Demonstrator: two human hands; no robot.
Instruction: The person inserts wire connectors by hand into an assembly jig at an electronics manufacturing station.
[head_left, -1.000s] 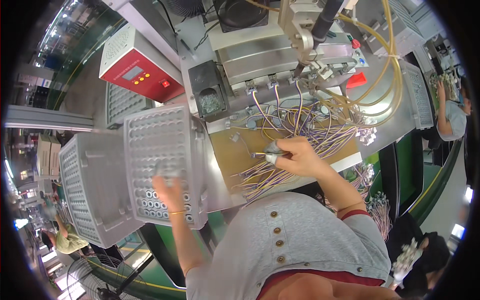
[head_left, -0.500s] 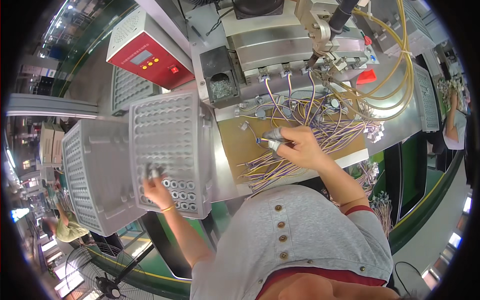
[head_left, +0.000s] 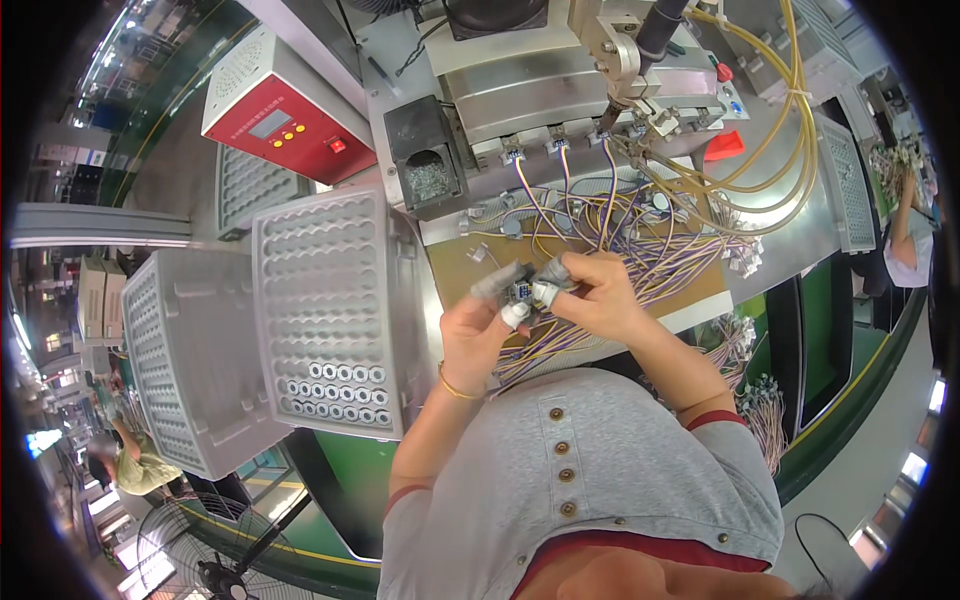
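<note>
My left hand (head_left: 478, 325) and my right hand (head_left: 592, 292) meet over the brown work board (head_left: 455, 270), both with grey finger cots on the fingertips. Between them they pinch a small dark component with a white ring part (head_left: 521, 295). Purple and yellow wire harnesses (head_left: 640, 250) lie under and beside my right hand and run up to connectors on the metal machine (head_left: 560, 90). To the left stands a grey moulded tray (head_left: 325, 300) with several ring parts (head_left: 335, 385) in its lower rows.
A second grey tray (head_left: 175, 350) lies further left. A red control box (head_left: 285, 115) sits at the back left, a black hopper (head_left: 430, 165) beside it. Yellow hoses (head_left: 780, 130) loop at the right. Another person (head_left: 905, 230) works at far right; a fan (head_left: 200, 560) stands below.
My left hand left the ring parts in the tray and came right to join my right hand over the board. Both hands now hold the small component together.
</note>
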